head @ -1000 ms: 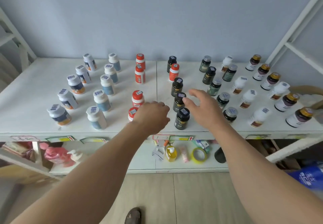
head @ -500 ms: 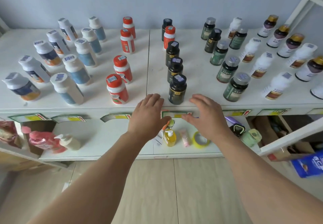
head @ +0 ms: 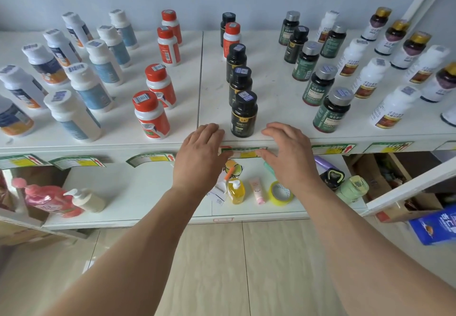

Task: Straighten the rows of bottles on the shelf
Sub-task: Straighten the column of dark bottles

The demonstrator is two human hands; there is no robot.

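Rows of upright bottles stand on the white shelf (head: 271, 108). A row of black bottles runs back from the front black bottle (head: 244, 115), with a red-capped bottle (head: 231, 36) standing among them near the back. Left of it runs a loose row of red-capped bottles (head: 151, 115), then white-capped bottles (head: 71, 115). To the right are green bottles (head: 332, 110) and white bottles (head: 392, 108). My left hand (head: 199, 155) and my right hand (head: 288, 152) hover at the shelf's front edge, either side of the front black bottle, fingers apart, holding nothing.
Price labels (head: 243, 152) line the shelf's front edge. A lower shelf holds a yellow pump bottle (head: 236, 191), a tape roll (head: 280, 193), a pink pouch (head: 49, 201) and a cream pump bottle (head: 86, 201). A white slanted frame bar (head: 407, 187) and cardboard boxes sit at the right.
Both hands have drawn back from among the black bottles to the shelf's front edge. The view has moved in closer and tilted down.
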